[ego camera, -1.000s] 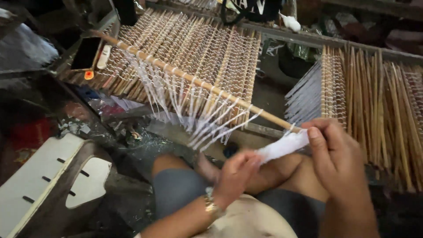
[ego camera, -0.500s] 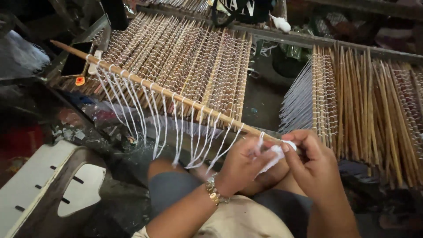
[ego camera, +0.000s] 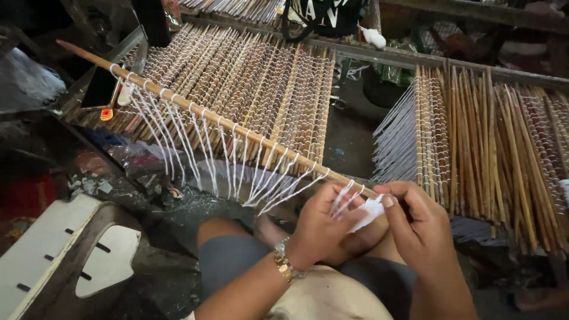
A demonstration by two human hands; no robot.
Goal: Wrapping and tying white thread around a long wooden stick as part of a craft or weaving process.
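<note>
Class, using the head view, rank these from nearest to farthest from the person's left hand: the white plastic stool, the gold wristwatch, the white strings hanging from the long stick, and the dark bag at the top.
1. Gold wristwatch, on the left hand's own wrist.
2. White strings, hanging from the stick just up-left.
3. White plastic stool, far lower left.
4. Dark bag, at the top edge.

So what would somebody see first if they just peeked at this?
Probably the long wooden stick slanting across the middle, with white strings hanging off it in loops. Its near end meets the left hand and right hand, which pinch a bunch of white string. Behind lie mats of thin sticks, more on the right.
</note>
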